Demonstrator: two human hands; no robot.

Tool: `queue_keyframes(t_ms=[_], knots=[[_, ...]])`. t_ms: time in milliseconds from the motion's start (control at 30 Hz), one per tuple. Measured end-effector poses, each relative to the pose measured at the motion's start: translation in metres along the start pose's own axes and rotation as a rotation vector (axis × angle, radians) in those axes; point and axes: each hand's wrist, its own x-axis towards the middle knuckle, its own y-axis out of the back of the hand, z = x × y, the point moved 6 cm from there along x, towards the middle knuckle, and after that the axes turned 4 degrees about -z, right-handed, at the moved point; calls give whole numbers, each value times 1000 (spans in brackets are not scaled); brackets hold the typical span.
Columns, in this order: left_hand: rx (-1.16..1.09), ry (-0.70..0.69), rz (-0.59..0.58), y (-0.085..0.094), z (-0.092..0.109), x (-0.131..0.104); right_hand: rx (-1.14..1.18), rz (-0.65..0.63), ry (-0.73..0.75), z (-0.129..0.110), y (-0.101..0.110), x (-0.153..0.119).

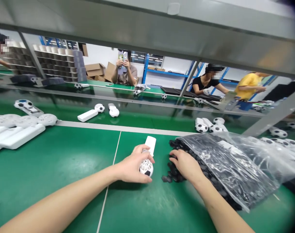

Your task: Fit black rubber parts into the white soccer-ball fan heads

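My left hand point(135, 165) is wrapped round the ball-shaped head of a white handheld fan point(146, 167), thumb in front and fingers behind. The head has an open grille and a black football patch, and its white handle point(150, 144) points away from me on the green table. To the right, my right hand point(184, 163) reaches into a heap of small black pieces point(174, 173). Its thumb and forefinger are curved and a little apart, with no piece visible between them; the other fingers are partly hidden. The heap spills from a clear plastic bag point(225, 168).
White fan bodies point(23, 132) are stacked at the left. Several football-headed fans point(210, 126) lie beyond the bag, and others point(95, 111) rest on the dark green strip past the pale rail point(157, 131). A metal shelf point(137, 29) hangs overhead. Other people work across the line.
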Motion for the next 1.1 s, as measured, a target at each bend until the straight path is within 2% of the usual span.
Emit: queue_keyframes(t_ms=[100,233,367,467,533,600,767,1000,1100], knots=[[-11,142,30,8,-8,-2,-46,20,14,-3,3,-2],[-21,97,-72,16,-6,-5,-1,108,104,-13,13,-4],[-16,109,-139,21,-8,-6,404,181,209,-25,22,-11],[-40,173,-119,19,-13,-4,701,131,354,-44,20,-18],[-32,163,-114,16,-13,-2,780,86,491,-60,17,-23],[-18,120,-135,13,-11,-1,791,61,579,-71,14,-27],[6,84,-152,11,-9,2,727,92,626,-79,8,-26],[46,114,29,10,-15,4,676,164,616,-83,9,-25],[58,121,53,8,-14,5,677,161,585,-83,8,-22]])
